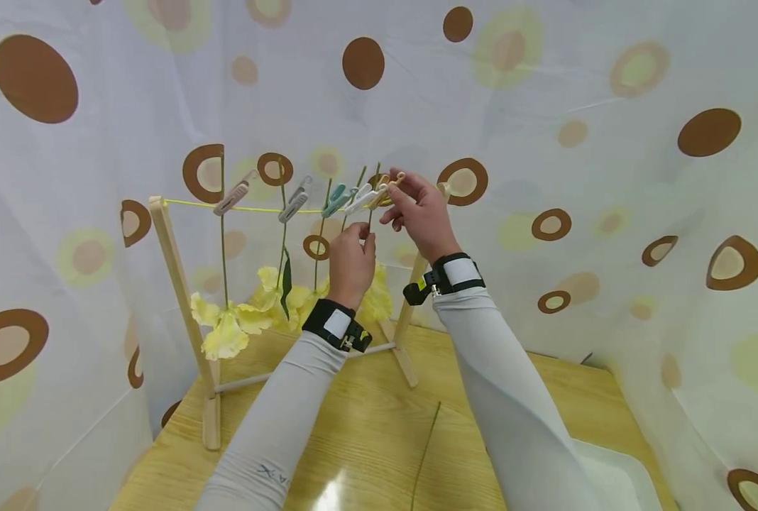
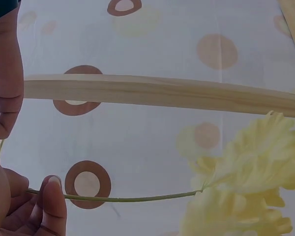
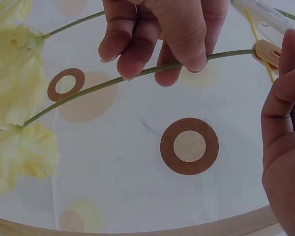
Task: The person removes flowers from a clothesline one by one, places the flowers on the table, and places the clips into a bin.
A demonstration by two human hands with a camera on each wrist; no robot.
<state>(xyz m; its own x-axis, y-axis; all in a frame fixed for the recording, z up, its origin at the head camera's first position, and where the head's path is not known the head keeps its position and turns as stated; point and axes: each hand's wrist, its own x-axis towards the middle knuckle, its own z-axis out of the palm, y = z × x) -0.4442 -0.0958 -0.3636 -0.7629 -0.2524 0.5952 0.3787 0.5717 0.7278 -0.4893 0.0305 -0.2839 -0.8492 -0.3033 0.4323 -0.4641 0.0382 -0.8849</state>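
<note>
My left hand (image 1: 351,262) pinches the green stem of a yellow artificial flower (image 2: 255,147) between thumb and fingers, and the blossom hangs downward. At the stem's top end a tan clothespin (image 3: 268,53) sits on the yellow line (image 1: 257,209). Up at its handle end, my right hand (image 1: 424,216) holds the clothespin with thumb and index finger, partly covering it. Immediately left on the line are a white clothespin (image 1: 358,201) and a teal clothespin (image 1: 336,201). More yellow flowers (image 1: 228,330) hang upside down by their stems along the line.
The line runs between posts of a wooden rack (image 1: 181,277) on a wooden table (image 1: 366,440). A grey clothespin (image 1: 294,204) and a pinkish one (image 1: 232,198) are farther left. A loose stem (image 1: 426,443) and a white tray (image 1: 615,472) lie nearer me. Dotted curtains surround the table.
</note>
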